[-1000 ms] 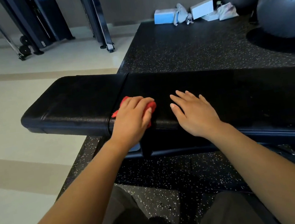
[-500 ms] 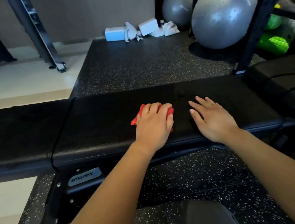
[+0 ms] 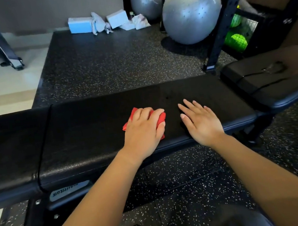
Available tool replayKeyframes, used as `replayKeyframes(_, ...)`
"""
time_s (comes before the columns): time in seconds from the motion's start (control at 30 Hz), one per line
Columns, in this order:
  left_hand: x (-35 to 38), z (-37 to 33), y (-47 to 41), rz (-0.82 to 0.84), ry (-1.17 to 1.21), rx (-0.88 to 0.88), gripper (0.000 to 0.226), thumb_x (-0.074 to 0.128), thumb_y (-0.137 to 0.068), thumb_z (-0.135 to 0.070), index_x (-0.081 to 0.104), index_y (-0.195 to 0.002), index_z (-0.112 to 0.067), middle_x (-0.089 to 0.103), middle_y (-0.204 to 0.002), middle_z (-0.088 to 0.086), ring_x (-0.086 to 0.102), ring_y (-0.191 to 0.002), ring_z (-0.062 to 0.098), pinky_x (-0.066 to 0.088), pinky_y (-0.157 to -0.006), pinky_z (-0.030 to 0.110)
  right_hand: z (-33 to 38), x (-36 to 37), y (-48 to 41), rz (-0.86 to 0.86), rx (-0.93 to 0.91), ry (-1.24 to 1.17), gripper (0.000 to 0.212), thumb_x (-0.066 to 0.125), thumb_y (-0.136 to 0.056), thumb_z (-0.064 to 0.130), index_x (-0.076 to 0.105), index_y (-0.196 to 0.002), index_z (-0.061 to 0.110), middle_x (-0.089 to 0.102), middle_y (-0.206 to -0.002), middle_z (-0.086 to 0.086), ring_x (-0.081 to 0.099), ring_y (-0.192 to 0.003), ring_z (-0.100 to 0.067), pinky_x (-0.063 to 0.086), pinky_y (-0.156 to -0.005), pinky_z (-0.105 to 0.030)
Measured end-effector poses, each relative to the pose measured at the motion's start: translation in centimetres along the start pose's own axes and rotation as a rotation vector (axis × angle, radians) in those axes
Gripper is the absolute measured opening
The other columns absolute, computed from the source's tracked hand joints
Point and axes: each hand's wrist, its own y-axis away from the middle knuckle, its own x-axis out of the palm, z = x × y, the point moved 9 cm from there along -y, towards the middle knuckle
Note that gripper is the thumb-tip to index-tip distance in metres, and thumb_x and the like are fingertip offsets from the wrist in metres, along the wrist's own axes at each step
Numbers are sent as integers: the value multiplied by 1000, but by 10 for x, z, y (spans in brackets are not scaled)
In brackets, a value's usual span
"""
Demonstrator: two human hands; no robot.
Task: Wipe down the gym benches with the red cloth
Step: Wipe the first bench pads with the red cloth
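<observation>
Honestly, with the left hand [image 3: 143, 131] gripping the bunched cloth [image 3: 132, 114] on the bench [image 3: 89, 132] and the right hand [image 3: 201, 120] lying flat, fingers spread, that small wad could easily skip patches.

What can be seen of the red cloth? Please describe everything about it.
The red cloth is a small piece of soft-looking fabric, bunched up, plain bright red. It lies on the black padded top of the bench, near its front edge. The left hand covers most of it and curls over it, so only a pointed corner at the left and a strip at the right show. The right hand rests flat beside it, not touching it.
</observation>
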Motion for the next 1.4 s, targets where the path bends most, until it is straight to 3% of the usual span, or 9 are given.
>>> replayKeyframes(0.17,6,6,5,52,8,-58,45,32,-95,-48,35,-139,-37,39,-137,-9,28,-133,15,15,-111,58,2,-2,2,-46,33,-3,53,12,-100,49,26,-149,34,15,-158,13,7,-146,-10,5,-117,-33)
replayKeyframes(0.2,7,6,3,61,9,-70,44,34,-96,-47,35,-139,-37,38,-138,-9,27,-133,15,17,-110,59,3,-3,2,-48,27,-16,57,9,-97,51,27,-148,33,16,-158,12,8,-146,-11,6,-117,-33)
replayKeyframes(0.33,6,0,-5,31,7,-94,43,38,-95,-44,43,-136,-32,46,-135,-3,35,-129,22,35,-99,51,2,-2,4,-39,8,-41,61,7,-95,49,28,-148,30,17,-158,8,9,-147,-14,7,-118,-36)
replayKeyframes(0.5,2,1,-5,-5,-10,-107,49,30,-92,-49,46,-134,-31,49,-133,-2,39,-127,23,39,-97,49,5,-2,-2,15,-15,-55,50,17,-102,41,26,-149,26,14,-159,4,7,-147,-18,6,-118,-40)
replayKeyframes(0.7,8,0,-17,8,-14,-176,41,38,-97,-42,41,-137,-34,43,-136,-6,33,-130,17,35,-102,44,-18,-28,-38,-17,-69,-135,50,23,-102,40,27,-149,24,14,-159,2,7,-147,-19,12,-117,-42)
replayKeyframes(0.97,28,-10,-67,69,-24,-282,44,37,-97,-43,35,-140,-34,38,-140,-5,28,-133,17,30,-106,43,-83,-22,-74,140,-101,-33,53,19,-101,46,21,-151,29,8,-160,5,2,-147,-17,7,-118,-48)
replayKeyframes(1.4,54,-5,-140,115,-65,-457,44,33,-98,-45,31,-141,-35,33,-145,-3,22,-137,20,25,-108,50,-87,-14,-76,121,-157,-53,56,12,-98,51,11,-152,33,-3,-160,8,-8,-147,-15,-2,-117,-45)
